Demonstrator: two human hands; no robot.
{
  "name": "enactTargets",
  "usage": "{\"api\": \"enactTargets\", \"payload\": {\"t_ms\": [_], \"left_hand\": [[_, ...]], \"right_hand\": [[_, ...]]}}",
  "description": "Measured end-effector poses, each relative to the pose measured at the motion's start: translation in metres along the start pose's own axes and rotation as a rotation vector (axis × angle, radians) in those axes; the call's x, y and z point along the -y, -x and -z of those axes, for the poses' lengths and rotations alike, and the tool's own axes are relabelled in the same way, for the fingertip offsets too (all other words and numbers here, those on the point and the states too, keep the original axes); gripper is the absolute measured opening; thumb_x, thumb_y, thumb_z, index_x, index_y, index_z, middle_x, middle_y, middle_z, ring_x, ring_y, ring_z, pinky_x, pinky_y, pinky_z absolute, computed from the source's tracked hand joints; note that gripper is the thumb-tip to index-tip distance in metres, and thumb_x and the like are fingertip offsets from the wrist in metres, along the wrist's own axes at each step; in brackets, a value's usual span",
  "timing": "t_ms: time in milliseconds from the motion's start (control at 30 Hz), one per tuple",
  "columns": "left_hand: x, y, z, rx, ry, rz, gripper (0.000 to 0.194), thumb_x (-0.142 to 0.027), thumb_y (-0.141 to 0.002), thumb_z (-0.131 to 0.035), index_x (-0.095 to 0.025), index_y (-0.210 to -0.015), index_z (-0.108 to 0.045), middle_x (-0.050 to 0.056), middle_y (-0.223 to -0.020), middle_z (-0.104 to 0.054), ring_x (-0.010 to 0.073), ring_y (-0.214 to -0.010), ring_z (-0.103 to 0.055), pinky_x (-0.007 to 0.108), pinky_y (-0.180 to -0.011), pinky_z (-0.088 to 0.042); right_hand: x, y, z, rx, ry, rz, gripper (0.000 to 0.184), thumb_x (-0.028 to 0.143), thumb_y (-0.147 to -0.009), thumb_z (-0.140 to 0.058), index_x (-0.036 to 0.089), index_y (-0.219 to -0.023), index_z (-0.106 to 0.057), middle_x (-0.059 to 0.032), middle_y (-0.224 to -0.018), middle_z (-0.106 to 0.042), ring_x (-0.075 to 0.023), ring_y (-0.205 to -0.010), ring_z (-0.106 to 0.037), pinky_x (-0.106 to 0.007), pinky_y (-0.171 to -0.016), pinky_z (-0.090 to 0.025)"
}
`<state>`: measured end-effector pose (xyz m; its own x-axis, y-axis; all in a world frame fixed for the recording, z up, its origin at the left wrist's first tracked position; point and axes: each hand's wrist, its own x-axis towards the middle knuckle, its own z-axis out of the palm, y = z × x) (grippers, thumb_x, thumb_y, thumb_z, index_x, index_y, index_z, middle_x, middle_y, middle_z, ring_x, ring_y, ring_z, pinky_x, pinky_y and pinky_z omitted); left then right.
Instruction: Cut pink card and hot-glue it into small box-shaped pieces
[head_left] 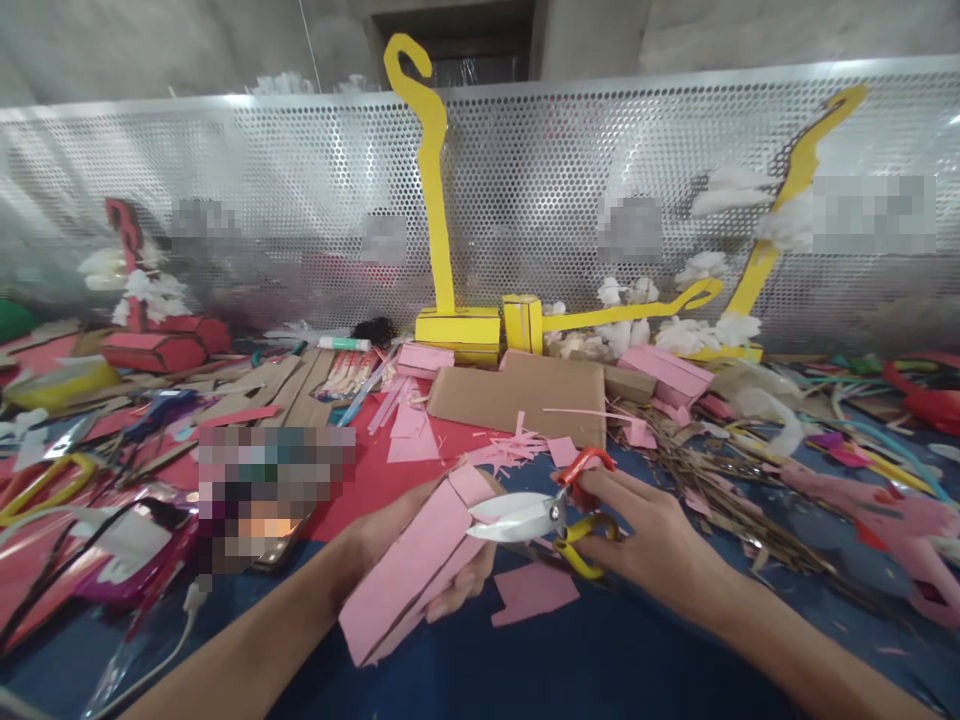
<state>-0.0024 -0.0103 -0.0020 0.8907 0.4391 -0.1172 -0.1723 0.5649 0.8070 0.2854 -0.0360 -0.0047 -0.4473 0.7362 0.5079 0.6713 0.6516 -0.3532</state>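
One angular box point(414, 562) — metal-bladed scissors point(555, 515)

A craft workshop. Paper scraps point(517, 450) litter the surface point(540, 670); a glue gun point(885, 508) lies at four o'clock, cardboard strips point(292, 392) at nine.

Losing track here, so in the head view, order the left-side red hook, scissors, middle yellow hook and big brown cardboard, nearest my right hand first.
1. Scissors: in your right hand.
2. Brown cardboard: beyond them.
3. Yellow hook: behind the cardboard.
4. Red hook: far left.
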Motion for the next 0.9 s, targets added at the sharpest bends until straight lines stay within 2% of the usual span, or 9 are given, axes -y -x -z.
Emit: {"api": "enactTargets", "payload": {"t_ms": [133,233,333,467,533,633,733,800,900], "left_hand": [[0.0,-0.001,-0.001,0.037,0.038,0.009,0.038,-0.046,-0.075,-0.079,-0.015,-0.093,-0.065,0.001,-0.064,-0.063,0.0119,-0.042,-0.056,0.023,-0.036,-0.036],[-0.001,0.0,-0.003,0.042,0.023,-0.039,0.03,-0.04,-0.079,-0.077,-0.016,-0.092,-0.063,0.0,-0.065,-0.062,0.0109,-0.042,-0.056,0.023,-0.041,-0.038],[-0.001,0.002,-0.005,0.055,0.014,-0.09,0.03,-0.045,-0.088,-0.068,-0.016,-0.095,-0.064,0.0,-0.067,-0.061,0.0099,-0.043,-0.057,0.024,-0.047,-0.037],[-0.003,0.005,-0.004,0.068,0.071,-0.062,0.037,-0.049,-0.095,-0.058,-0.015,-0.108,-0.065,0.0,-0.065,-0.059,0.0101,-0.044,-0.054,0.025,-0.042,-0.029],[-0.004,0.007,-0.001,0.088,0.065,0.001,0.034,-0.048,-0.094,-0.059,-0.016,-0.1,-0.064,0.0,-0.063,-0.058,0.0104,-0.045,-0.053,0.024,-0.042,-0.028],[-0.001,0.01,0.003,0.071,0.008,0.08,0.037,-0.053,-0.087,-0.065,-0.016,-0.089,-0.063,0.0,-0.059,-0.056,0.0099,-0.045,-0.048,0.023,-0.042,-0.029],[0.005,0.015,0.006,-0.01,-0.019,0.018,0.042,-0.056,-0.077,-0.075,-0.017,-0.086,-0.062,0.001,-0.059,-0.056,0.0109,-0.046,-0.046,0.022,-0.039,-0.029],[0.009,0.017,0.007,-0.038,-0.02,-0.01,0.044,-0.056,-0.072,-0.079,-0.017,-0.086,-0.062,0.002,-0.06,-0.058,0.0125,-0.049,-0.049,0.021,-0.039,-0.031],[0.012,0.018,0.009,-0.061,-0.006,0.06,0.043,-0.056,-0.075,-0.076,-0.017,-0.084,-0.064,0.005,-0.063,-0.062,0.0139,-0.051,-0.053,0.021,-0.04,-0.036]], "right_hand": [[-0.002,0.001,-0.002,0.007,-0.018,-0.003,0.017,0.009,-0.079,-0.061,0.023,-0.089,-0.055,0.0012,-0.079,-0.062,-0.0135,-0.064,-0.057,-0.023,-0.06,-0.049],[-0.003,0.001,-0.002,0.009,-0.052,-0.035,0.019,0.009,-0.08,-0.061,0.023,-0.091,-0.055,0.0018,-0.079,-0.061,-0.0129,-0.063,-0.055,-0.022,-0.06,-0.048],[-0.002,0.0,0.0,-0.018,-0.071,-0.075,0.027,0.007,-0.079,-0.061,0.024,-0.098,-0.054,0.0003,-0.086,-0.06,-0.0139,-0.07,-0.056,-0.021,-0.062,-0.05],[0.001,-0.003,0.004,-0.026,-0.043,-0.107,0.048,0.023,-0.074,-0.079,0.023,-0.112,-0.051,-0.0059,-0.105,-0.058,-0.019,-0.088,-0.06,-0.023,-0.068,-0.055],[0.001,-0.003,0.005,-0.007,-0.039,-0.099,0.056,0.027,-0.072,-0.083,0.022,-0.117,-0.05,-0.0081,-0.111,-0.059,-0.0209,-0.094,-0.062,-0.024,-0.073,-0.057],[0.003,-0.002,0.006,0.016,-0.063,-0.039,0.048,0.02,-0.076,-0.077,0.022,-0.118,-0.053,-0.01,-0.118,-0.06,-0.0225,-0.102,-0.064,-0.025,-0.077,-0.058],[0.006,-0.001,0.005,0.01,-0.044,0.064,0.042,0.015,-0.078,-0.072,0.022,-0.116,-0.056,-0.0101,-0.116,-0.064,-0.0241,-0.104,-0.065,-0.03,-0.085,-0.058],[0.007,0.0,0.003,0.005,-0.034,0.092,0.041,0.014,-0.078,-0.07,0.022,-0.116,-0.057,-0.0102,-0.115,-0.065,-0.0241,-0.102,-0.066,-0.031,-0.084,-0.059],[0.007,0.0,0.001,0.012,-0.033,0.088,0.044,0.009,-0.075,-0.067,0.021,-0.116,-0.058,-0.0102,-0.114,-0.066,-0.0235,-0.101,-0.068,-0.029,-0.079,-0.059]]}}
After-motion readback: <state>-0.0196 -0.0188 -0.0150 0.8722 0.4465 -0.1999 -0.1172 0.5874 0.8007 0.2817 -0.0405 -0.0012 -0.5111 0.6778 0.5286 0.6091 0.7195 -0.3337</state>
